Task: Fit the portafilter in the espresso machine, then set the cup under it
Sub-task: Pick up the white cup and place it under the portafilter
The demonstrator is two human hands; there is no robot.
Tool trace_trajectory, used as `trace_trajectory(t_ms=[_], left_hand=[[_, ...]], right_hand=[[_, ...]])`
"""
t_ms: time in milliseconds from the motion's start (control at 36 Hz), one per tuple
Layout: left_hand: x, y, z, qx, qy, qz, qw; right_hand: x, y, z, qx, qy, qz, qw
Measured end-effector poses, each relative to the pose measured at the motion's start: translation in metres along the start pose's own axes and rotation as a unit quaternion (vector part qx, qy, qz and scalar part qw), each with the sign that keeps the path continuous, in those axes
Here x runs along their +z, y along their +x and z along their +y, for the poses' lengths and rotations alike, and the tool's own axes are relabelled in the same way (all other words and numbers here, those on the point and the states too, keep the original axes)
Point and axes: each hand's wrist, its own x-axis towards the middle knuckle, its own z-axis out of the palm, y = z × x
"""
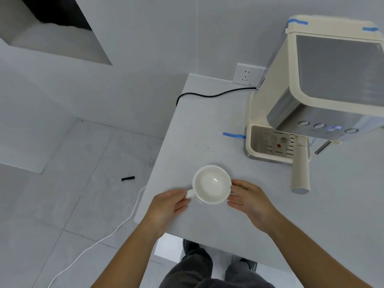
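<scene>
Right now, my two hands on cup (212,184) near table (207,121) front edge. Left hand (168,206) pinches handle between thumb and fingers; right hand (247,199) fingers half open, tips touching cup's far side. Cup empty, upright; I judge it light, rigid, glazed so slippery, chips easily: handle plus wall support is best hold. Farther right, portafilter (300,171) handle juts from machine (311,96), seemingly fitted; tray (270,142) beneath unoccupied.
</scene>
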Motion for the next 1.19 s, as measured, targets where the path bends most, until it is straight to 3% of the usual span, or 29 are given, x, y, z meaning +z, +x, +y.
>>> trace_trajectory(t_ms=[222,444,1194], left_hand=[[0.003,0.005,-0.003,-0.008,-0.029,-0.01,0.999],[0.008,0.003,-0.002,-0.016,-0.079,-0.004,0.997],[0.09,-0.012,-0.026,-0.008,0.019,-0.062,0.998]], right_hand=[[0.006,-0.002,0.001,-0.013,0.066,-0.008,0.998],[0.007,-0.007,-0.003,-0.024,0.06,-0.009,0.998],[-0.089,-0.045,0.025,-0.035,0.124,0.036,0.991]])
